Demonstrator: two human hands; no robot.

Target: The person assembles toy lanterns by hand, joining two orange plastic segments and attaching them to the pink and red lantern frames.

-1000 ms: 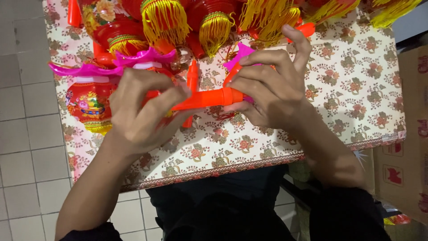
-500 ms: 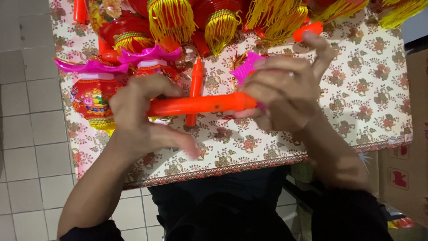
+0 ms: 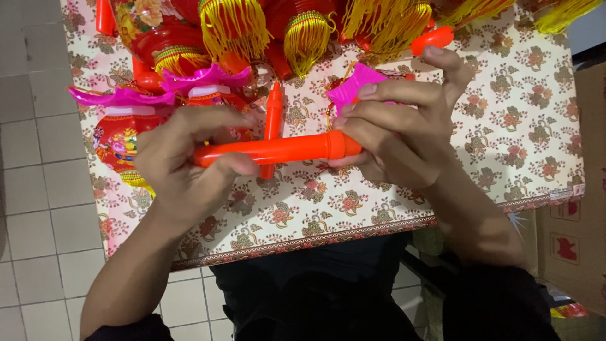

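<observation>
While lanterns [image 3: 208, 38] crowd the frame's top, the left hand [image 3: 183, 167] and right hand [image 3: 404, 142] pinch closed fingers around an orange plastic handle [image 3: 278, 150] mid-frame.

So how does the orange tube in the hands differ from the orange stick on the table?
The tube is thicker and longer; the stick is slimmer. The tube lies crosswise, held above the table by the left hand and right hand; the stick points away, resting on the tablecloth. Both are bright orange plastic.
</observation>
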